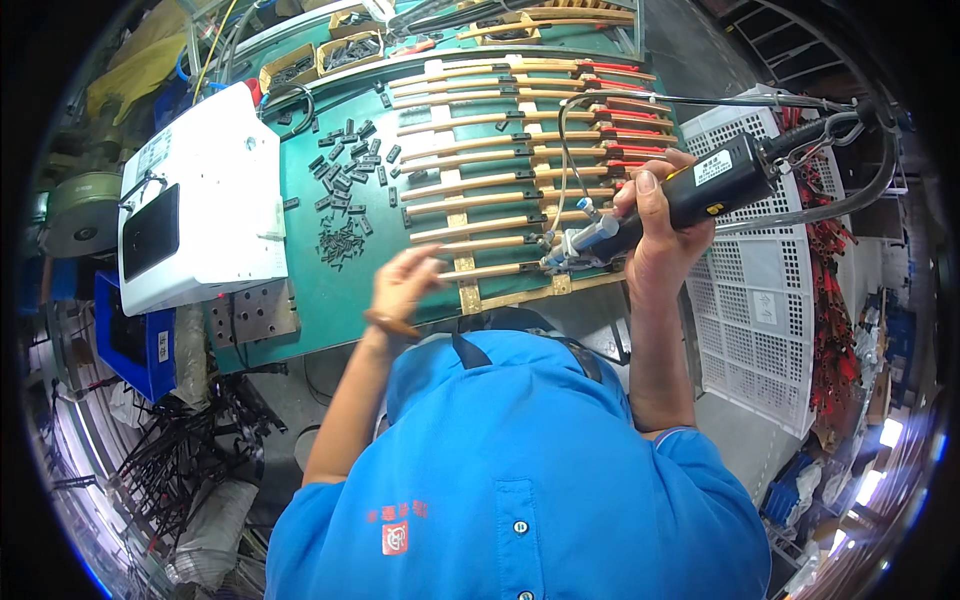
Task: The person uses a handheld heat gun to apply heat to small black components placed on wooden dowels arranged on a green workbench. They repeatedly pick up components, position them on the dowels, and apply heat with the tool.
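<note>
— Driver? Being gripped in the right hand, fingers wrapped tight, tip pressing at the near rods on the jig.

— Left hand? Hovering just beside, fingers loosely spread, holding nothing.

— Step? Probably fastening the nearest rod.

— Next? Likely needing a clip from the pile, seated squarely.

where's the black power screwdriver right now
In the head view, right of centre: the right hand grips the black power screwdriver, tip down on the wooden rods.
</note>
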Demonstrator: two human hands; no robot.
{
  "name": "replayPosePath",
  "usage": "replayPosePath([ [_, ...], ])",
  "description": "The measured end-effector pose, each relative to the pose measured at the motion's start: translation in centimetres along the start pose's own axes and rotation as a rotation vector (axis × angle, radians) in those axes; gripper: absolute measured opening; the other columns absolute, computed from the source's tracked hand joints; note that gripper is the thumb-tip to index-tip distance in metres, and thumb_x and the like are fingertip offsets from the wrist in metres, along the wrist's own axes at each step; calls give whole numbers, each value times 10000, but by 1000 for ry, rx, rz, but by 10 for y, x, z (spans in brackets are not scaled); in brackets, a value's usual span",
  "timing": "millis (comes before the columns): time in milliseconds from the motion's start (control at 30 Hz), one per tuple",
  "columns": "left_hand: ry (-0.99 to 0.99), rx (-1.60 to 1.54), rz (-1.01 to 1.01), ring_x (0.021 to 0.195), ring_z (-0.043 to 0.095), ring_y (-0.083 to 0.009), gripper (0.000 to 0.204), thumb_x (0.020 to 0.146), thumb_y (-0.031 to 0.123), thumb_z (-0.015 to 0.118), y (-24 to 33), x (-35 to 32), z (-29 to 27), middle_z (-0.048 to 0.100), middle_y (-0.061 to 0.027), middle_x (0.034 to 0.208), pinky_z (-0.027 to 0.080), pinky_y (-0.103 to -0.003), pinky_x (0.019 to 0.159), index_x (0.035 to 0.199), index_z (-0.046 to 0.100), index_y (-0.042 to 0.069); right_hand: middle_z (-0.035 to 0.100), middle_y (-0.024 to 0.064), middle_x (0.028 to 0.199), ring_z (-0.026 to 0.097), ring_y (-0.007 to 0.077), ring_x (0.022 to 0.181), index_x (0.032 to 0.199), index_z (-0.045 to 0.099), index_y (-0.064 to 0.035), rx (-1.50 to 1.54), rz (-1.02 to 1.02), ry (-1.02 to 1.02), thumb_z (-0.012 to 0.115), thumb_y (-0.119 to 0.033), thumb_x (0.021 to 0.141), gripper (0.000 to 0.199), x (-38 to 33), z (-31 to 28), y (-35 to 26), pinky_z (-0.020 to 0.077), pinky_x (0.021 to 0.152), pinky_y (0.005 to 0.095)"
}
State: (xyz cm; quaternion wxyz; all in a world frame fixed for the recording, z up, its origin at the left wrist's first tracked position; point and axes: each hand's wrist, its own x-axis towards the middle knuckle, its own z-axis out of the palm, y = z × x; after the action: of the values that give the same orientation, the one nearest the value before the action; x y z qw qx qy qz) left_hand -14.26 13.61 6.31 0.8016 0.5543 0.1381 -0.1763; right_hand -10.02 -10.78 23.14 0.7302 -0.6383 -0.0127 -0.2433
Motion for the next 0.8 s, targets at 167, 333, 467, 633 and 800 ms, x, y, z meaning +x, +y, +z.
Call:
replayPosePath([
  [167, -148, -463, -459, 747, 640, -132, 188, 887, 131, 638, -64, 20, 65, 652, -53, 864, 561, -267, 671, 1045, 621, 31, 590, 70, 807, 575, 131, 628, 1166, 452, 27, 54, 39, -28, 596, 19, 834, 361, -4, 2, -1, 497, 601, 263],
  [333, -174, -545, -606, 804, 657, -150, 141, 892, 172, 637, -74, 19, 73, 661, -56, 884, 589, -291, 709, 964, 608, 56, 588, 86, 837, 574, 137, 627, 1160, 447, 15, 46, 35, 5, 600, 23, 828, 365, -9, 10, -3, 503, 592, 279],
  [467, -245, -667, -627, 806, 654, -146, 151, 890, 173, 639, -79, 16, 75, 654, -51, 874, 588, -288, 715, 970, 598, 52, 583, 85, 823, 571, 137, 619, 1161, 441, 9, 75, 23, -2, 603, 26, 827, 372, -9, 12, -1, 499, 592, 280],
  [633, -276, -680, -623, 798, 650, -143, 139, 894, 159, 632, -80, 17, 79, 647, -47, 860, 585, -280, 710, 960, 596, 42, 589, 83, 802, 568, 133, 614, 1153, 451, 12, 70, 5, -13, 602, 25, 828, 359, -8, 13, -2, 495, 603, 275],
  [800, -297, -574, -643, 779, 638, -131, 99, 906, 134, 610, -74, 18, 83, 640, -43, 863, 580, -280, 716, 941, 584, 45, 588, 77, 795, 562, 126, 609, 1144, 455, 14, 45, 9, -3, 600, 18, 830, 346, -9, 12, -3, 490, 606, 266],
])
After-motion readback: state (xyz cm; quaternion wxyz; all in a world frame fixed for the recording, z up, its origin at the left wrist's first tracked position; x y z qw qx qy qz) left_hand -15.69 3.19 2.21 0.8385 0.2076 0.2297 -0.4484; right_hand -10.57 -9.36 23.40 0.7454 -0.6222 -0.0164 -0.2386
